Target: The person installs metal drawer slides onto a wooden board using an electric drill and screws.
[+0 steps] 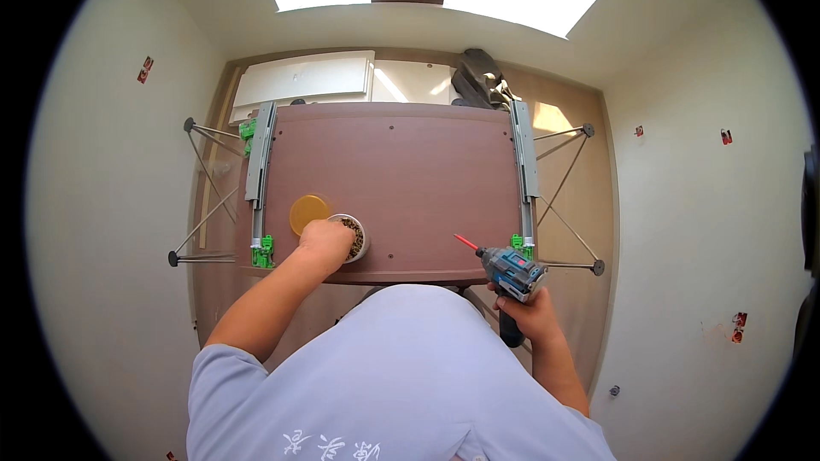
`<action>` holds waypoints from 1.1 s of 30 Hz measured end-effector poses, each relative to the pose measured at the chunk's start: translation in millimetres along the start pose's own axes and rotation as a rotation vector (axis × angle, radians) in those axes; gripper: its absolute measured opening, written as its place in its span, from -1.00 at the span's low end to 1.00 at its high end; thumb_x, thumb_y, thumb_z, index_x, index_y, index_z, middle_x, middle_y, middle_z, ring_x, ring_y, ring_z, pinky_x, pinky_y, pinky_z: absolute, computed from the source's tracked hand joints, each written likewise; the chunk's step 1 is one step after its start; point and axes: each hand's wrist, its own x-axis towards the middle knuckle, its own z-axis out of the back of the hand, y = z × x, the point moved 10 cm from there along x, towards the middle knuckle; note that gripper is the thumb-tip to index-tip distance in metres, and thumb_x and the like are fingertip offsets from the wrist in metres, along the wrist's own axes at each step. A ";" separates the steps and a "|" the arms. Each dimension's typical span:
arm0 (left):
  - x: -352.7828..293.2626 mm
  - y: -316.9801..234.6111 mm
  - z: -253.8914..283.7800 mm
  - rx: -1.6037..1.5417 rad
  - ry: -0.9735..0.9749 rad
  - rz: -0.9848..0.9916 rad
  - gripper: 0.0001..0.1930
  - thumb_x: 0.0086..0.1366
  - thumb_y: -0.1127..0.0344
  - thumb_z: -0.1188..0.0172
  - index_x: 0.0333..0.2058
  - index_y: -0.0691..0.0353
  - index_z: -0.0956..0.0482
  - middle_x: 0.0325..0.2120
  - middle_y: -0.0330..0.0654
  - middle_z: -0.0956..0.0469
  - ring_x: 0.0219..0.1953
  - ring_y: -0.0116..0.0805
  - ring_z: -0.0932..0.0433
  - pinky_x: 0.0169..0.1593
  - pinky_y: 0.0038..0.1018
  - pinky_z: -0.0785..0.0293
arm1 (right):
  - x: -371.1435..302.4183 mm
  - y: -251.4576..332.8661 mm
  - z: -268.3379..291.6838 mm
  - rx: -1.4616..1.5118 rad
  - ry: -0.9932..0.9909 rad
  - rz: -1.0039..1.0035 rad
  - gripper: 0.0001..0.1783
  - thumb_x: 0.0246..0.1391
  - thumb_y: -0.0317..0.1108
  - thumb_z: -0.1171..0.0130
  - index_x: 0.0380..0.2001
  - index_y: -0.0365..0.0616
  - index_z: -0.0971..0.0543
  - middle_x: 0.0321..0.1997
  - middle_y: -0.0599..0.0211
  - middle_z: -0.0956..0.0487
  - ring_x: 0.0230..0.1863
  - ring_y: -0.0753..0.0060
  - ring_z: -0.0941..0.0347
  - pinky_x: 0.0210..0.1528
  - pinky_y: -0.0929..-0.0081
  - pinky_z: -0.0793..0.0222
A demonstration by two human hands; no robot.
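Observation:
My left hand (327, 242) reaches over the rim of a round white tub (364, 248), fingers bent down and drawn together. Small dark and brassy screws (352, 249) fill the tub; the fingertips are hidden, and what they pinch cannot be made out. A yellow-orange round lid (308, 212) lies on the brown panel (401, 179) just beyond that hand. At the panel's near right corner, my right hand (531, 314) is wrapped round the grip of a teal and black cordless driver (512, 273). The driver's red bit (465, 242) points forward and left over the panel.
Metal drawer slides with green clips, one on the left (261, 162) and one on the right (524, 154), line the panel's sides. Thin-legged stands (205, 188) flank it. Beyond the far edge lie white boards (303, 78) and a dark bag (478, 77). Walls rise on both sides.

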 end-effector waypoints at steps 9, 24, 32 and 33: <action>-20.9 9.2 33.5 -0.206 -0.380 0.071 -0.92 0.30 0.38 -0.34 -0.26 0.20 -0.66 -0.25 -0.04 -0.71 -0.17 0.01 -0.75 -0.09 -0.11 -0.65 | -14.0 2.2 26.2 0.128 -0.026 0.075 -0.52 0.18 -0.61 -0.31 0.19 -0.28 -0.61 0.06 0.24 -0.73 -0.03 0.46 -0.65 -0.03 0.41 -0.65; 4.8 -193.0 33.3 -2.102 -0.083 -0.182 -0.90 0.48 0.45 -0.30 -0.07 0.20 -0.64 -0.24 -0.24 -0.67 -0.28 -0.49 -0.63 -0.17 -0.53 -0.61 | -20.3 38.0 113.8 -0.001 0.354 0.083 -0.42 0.06 -0.49 -0.54 0.18 -0.17 -0.61 0.08 0.33 -0.69 0.09 0.44 -0.56 0.20 0.32 -0.50; 46.5 -303.7 28.7 -2.207 0.032 -0.292 -0.90 0.48 0.49 -0.27 -0.07 0.27 -0.65 -0.28 -0.21 -0.67 -0.27 -0.42 -0.67 -0.16 -0.52 -0.64 | -14.0 25.8 189.8 -0.187 0.422 0.080 -0.47 0.08 -0.50 -0.49 0.15 -0.16 -0.62 0.03 0.37 -0.69 0.05 0.48 -0.55 0.19 0.35 -0.50; 51.8 -310.3 24.6 -2.227 0.029 -0.292 -0.90 0.49 0.49 -0.27 -0.07 0.27 -0.65 -0.27 -0.20 -0.67 -0.27 -0.42 -0.67 -0.17 -0.51 -0.64 | -13.7 25.7 196.5 -0.213 0.425 0.084 -0.48 0.08 -0.50 -0.48 0.14 -0.17 -0.62 0.02 0.38 -0.69 0.05 0.49 -0.55 0.19 0.35 -0.50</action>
